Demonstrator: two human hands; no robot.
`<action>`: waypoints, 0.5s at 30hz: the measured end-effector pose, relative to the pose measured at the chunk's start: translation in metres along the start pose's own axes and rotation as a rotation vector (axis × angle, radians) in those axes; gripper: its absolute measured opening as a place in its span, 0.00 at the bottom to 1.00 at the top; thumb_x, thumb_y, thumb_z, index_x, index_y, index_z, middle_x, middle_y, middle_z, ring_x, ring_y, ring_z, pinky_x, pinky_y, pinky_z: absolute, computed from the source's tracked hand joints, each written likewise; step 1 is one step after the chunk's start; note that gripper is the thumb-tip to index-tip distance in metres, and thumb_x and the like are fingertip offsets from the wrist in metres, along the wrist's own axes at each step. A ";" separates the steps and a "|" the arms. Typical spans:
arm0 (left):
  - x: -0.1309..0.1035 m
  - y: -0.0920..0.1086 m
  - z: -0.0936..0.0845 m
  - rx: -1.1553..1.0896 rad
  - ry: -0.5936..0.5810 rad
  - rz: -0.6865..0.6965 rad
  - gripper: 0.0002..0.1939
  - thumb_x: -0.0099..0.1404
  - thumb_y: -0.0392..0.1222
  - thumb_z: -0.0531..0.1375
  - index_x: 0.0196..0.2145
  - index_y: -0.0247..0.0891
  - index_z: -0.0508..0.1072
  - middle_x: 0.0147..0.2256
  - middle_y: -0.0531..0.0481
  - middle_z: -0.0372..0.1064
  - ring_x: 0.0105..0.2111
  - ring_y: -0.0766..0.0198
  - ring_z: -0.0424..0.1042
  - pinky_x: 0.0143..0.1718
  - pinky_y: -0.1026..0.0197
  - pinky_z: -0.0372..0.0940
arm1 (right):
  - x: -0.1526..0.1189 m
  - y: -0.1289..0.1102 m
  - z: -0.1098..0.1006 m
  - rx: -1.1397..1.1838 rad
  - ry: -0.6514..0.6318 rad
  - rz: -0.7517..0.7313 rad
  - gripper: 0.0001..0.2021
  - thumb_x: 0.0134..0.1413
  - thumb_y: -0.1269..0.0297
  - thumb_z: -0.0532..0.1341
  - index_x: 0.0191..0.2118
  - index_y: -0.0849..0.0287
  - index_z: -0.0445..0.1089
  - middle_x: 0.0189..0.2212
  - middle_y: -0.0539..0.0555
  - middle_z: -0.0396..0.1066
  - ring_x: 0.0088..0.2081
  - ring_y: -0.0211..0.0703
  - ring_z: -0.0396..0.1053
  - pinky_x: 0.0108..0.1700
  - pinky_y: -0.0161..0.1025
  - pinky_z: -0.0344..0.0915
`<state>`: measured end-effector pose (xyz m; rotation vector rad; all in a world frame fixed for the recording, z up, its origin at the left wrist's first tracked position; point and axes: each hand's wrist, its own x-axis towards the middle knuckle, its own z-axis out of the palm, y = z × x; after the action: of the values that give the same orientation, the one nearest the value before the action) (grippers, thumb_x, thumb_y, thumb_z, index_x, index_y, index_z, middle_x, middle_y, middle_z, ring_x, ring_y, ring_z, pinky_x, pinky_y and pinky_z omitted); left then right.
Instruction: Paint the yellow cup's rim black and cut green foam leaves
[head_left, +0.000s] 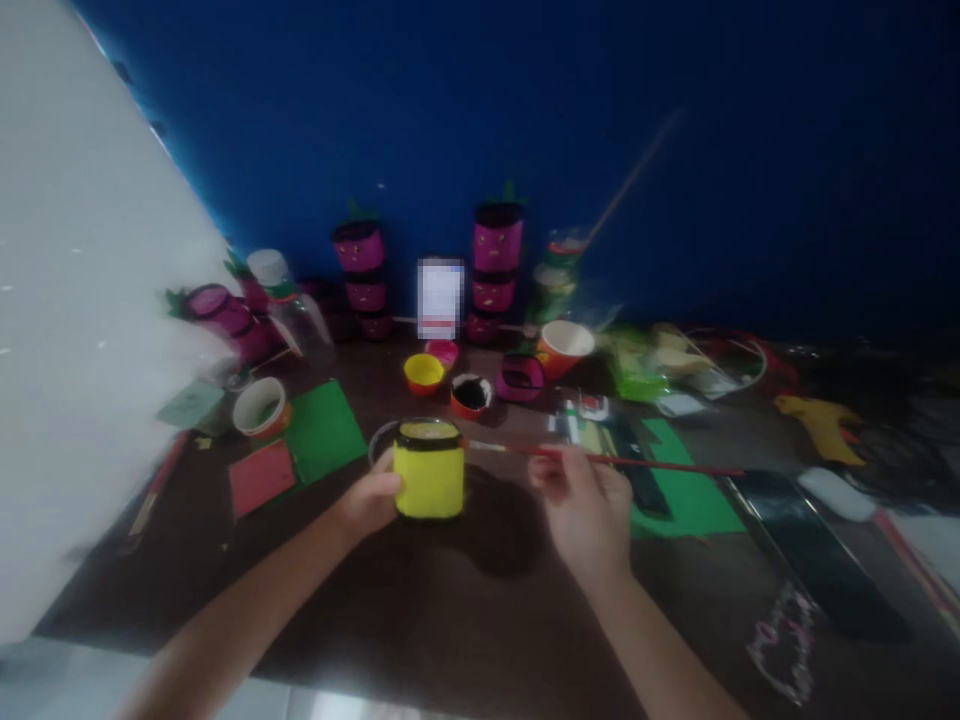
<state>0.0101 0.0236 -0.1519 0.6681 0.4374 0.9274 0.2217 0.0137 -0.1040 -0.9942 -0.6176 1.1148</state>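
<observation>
Where a dark tabletop (442, 620) meets a deep blue wall (600, 100), a pale wall (67, 250) slopes down the left side, all in dim, blurred light. The tabletop's near edge runs below the hands, and a bare stretch lies between the forearms (270, 590). Mid-table, the left hand (375, 495) grasps an upright yellow container (430, 482), black-banded at top and bottom. The right hand (589, 510) pinches a thin red paintbrush (645, 463), its tip near the container's rim; I cannot tell whether they touch. Just behind stand a yellow cup (424, 374), a cup of black paint (472, 392) and an orange cup (564, 358). Green paper (326, 435) and red paper (262, 478) border the left; a green sheet (694, 505) and a dark glossy slab (821, 550) crowd the right. A yellow glue gun (821, 425) lies farther right.
</observation>
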 end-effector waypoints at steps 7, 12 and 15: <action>0.000 -0.002 -0.004 0.024 0.048 0.006 0.38 0.46 0.48 0.65 0.55 0.39 0.61 0.44 0.44 0.72 0.44 0.48 0.70 0.44 0.49 0.65 | 0.001 0.001 0.000 0.012 0.030 0.004 0.14 0.33 0.55 0.70 0.19 0.61 0.73 0.13 0.50 0.69 0.16 0.34 0.66 0.19 0.30 0.64; -0.001 -0.004 -0.006 0.037 0.052 0.002 0.37 0.46 0.50 0.63 0.54 0.37 0.61 0.45 0.42 0.70 0.45 0.47 0.70 0.45 0.48 0.65 | 0.006 0.003 -0.003 0.051 0.074 0.027 0.16 0.31 0.54 0.71 0.19 0.62 0.71 0.14 0.48 0.68 0.17 0.32 0.67 0.20 0.29 0.64; -0.001 -0.004 -0.008 0.052 0.064 -0.007 0.37 0.45 0.53 0.63 0.52 0.37 0.63 0.45 0.41 0.70 0.46 0.46 0.69 0.45 0.47 0.64 | 0.008 0.006 -0.004 0.076 0.051 0.061 0.15 0.33 0.54 0.70 0.19 0.61 0.71 0.13 0.47 0.68 0.17 0.32 0.67 0.21 0.29 0.65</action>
<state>0.0073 0.0231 -0.1604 0.6854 0.5215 0.9354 0.2252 0.0200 -0.1117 -0.9783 -0.5032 1.1552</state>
